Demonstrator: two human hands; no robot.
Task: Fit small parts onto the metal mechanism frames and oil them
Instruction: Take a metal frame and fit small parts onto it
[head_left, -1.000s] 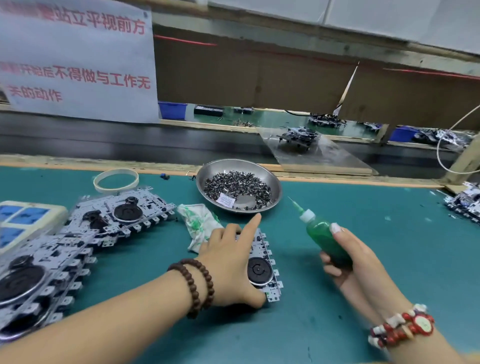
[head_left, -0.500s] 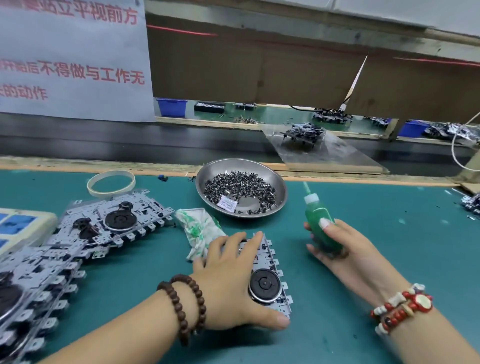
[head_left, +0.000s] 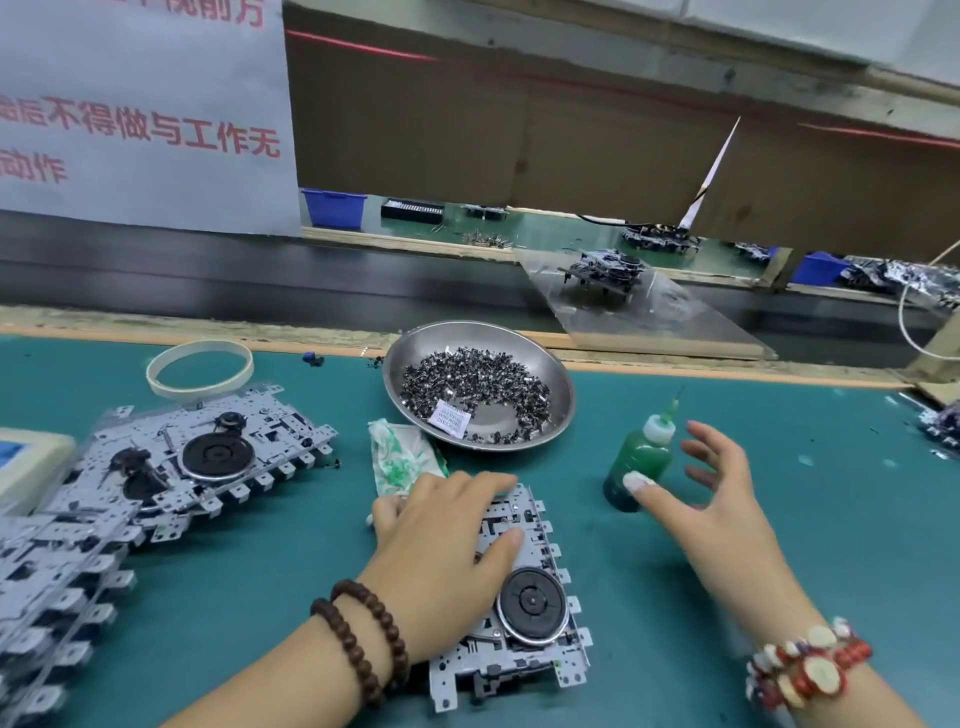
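While the left hand (head_left: 447, 561) lay flat with its fingers spread over the upper part of a metal mechanism frame (head_left: 519, 618) on the green mat (head_left: 779, 519), it pressed the frame down rather than gripping it; a black round wheel (head_left: 531, 605) on the frame showed just right of the thumb. The right hand (head_left: 711, 504) was released, fingers loosely splayed, its thumb just beside a green oil bottle (head_left: 636, 462) that stood upright on the mat; whether the thumb touched the bottle could not be told. Left of the hands, more frames (head_left: 197, 462) lay overlapped in a row running toward the near left corner. A crumpled cloth with green stains (head_left: 397, 462) lay just beyond the left fingers. Farther back sat a steel bowl (head_left: 556, 379) holding small dark parts (head_left: 478, 384) and a white label, and a pale ring of tape (head_left: 200, 366) lay to its left.
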